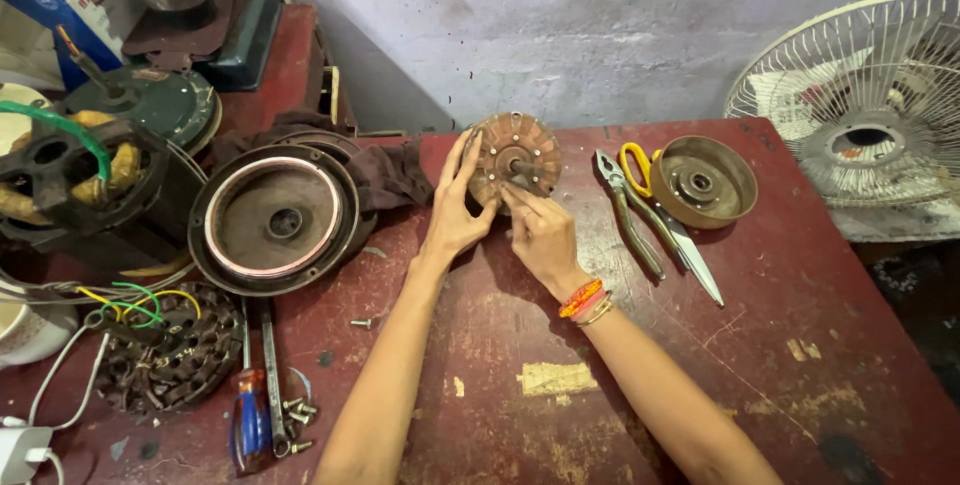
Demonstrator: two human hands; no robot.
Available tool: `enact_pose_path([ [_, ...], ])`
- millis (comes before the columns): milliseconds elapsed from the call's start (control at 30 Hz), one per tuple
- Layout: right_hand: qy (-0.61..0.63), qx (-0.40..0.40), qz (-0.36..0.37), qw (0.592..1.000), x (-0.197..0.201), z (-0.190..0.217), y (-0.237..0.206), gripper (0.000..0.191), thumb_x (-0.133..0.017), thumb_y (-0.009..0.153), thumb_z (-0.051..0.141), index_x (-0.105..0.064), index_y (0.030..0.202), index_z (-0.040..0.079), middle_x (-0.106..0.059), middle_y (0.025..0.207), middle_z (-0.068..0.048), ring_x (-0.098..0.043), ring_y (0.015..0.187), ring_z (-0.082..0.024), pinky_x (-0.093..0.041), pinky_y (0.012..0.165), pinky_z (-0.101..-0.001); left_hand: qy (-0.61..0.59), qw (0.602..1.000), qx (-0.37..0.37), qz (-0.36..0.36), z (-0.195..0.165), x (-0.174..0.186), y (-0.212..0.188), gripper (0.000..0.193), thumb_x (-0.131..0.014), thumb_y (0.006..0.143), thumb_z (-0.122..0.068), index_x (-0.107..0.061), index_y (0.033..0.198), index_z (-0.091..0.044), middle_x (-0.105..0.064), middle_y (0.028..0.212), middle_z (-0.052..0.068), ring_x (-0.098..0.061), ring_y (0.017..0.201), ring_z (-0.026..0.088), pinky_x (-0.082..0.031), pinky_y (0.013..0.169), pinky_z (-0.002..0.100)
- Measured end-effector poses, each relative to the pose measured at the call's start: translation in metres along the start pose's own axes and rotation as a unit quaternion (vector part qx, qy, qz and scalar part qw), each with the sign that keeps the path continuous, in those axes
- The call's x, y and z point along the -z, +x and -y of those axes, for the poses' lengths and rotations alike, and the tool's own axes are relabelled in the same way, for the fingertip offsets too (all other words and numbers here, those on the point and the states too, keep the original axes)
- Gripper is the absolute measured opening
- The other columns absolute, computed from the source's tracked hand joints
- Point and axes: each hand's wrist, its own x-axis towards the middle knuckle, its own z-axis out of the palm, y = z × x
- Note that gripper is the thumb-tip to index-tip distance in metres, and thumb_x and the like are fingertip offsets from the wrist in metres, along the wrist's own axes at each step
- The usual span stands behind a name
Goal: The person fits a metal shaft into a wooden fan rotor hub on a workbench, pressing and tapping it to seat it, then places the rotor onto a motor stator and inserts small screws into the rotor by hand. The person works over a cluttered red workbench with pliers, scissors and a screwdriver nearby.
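Rusty rotor [516, 158] upright, shaft camera-facing.

free: near table [700, 395] | blocked: left motor cover [275, 217], right pliers [628, 210]

On the table [760, 365], the rotor [516, 157] stood on edge near the far side, the left hand [453, 215] on its left and the right hand [541, 233] before it. Pliers [628, 213], scissors [672, 223] and a round cap [703, 182] lay to its right; a motor housing [275, 217] lay to its left, with a screwdriver [251, 415] and screws [298, 417] nearer the person.
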Motion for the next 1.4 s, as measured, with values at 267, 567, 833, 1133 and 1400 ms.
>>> enact_pose_path([
  [267, -0.099, 0.012, 0.014, 0.995, 0.009, -0.006, 0.004, 0.026, -0.068, 0.083, 0.003, -0.076, 0.108, 0.006, -0.076, 0.114, -0.009, -0.071, 0.085, -0.027, -0.056, 0.079, -0.038, -0.013, 1.0, 0.01, 0.001, -0.002, 0.002, 0.002, 0.091, -0.077, 0.077, -0.003, -0.038, 0.158, -0.008, -0.036, 0.165, 0.019, -0.042, 0.15, 0.038, -0.039, 0.123, 0.042],
  [567, -0.103, 0.021, 0.018, 0.994, 0.008, -0.016, 0.001, 0.035, -0.066, 0.078, 0.0, -0.076, 0.111, 0.006, -0.075, 0.116, -0.01, -0.071, 0.088, -0.027, -0.056, 0.08, -0.0387, -0.007, 1.0, 0.008, 0.006, -0.002, 0.003, 0.001, 0.09, -0.077, 0.077, -0.003, -0.038, 0.158, -0.008, -0.036, 0.164, 0.019, -0.042, 0.15, 0.038, -0.039, 0.123, 0.042],
  [833, -0.129, 0.026, 0.04, 0.99, 0.018, -0.009, 0.006, 0.041, -0.066, 0.073, -0.002, -0.074, 0.114, 0.003, -0.074, 0.12, -0.009, -0.069, 0.091, -0.027, -0.054, 0.081, -0.0398, -0.015, 1.0, 0.022, 0.005, -0.005, 0.002, 0.001, 0.089, -0.077, 0.077, -0.003, -0.04, 0.157, -0.008, -0.037, 0.164, 0.018, -0.043, 0.149, 0.038, -0.04, 0.121, 0.042],
  [1133, -0.039, -0.08, 0.015, 0.996, 0.017, 0.022, 0.014, 0.035, -0.065, 0.083, -0.004, -0.074, 0.117, 0.003, -0.073, 0.119, -0.011, -0.072, 0.098, -0.033, -0.057, 0.087, -0.0388, -0.015, 1.0, 0.016, 0.002, -0.004, -0.001, 0.001, 0.089, -0.075, 0.076, -0.002, -0.04, 0.157, -0.008, -0.036, 0.164, 0.019, -0.043, 0.15, 0.039, -0.039, 0.122, 0.042],
  [1400, 0.065, -0.133, -0.001, 0.989, -0.011, 0.034, 0.019, 0.026, -0.064, 0.089, -0.003, -0.074, 0.112, 0.001, -0.075, 0.115, -0.013, -0.074, 0.1, -0.032, -0.058, 0.088, -0.0357, -0.043, 0.999, 0.011, 0.012, 0.0, 0.001, 0.001, 0.095, -0.064, 0.066, 0.004, -0.04, 0.157, -0.008, -0.036, 0.165, 0.019, -0.038, 0.153, 0.037, -0.035, 0.124, 0.041],
])
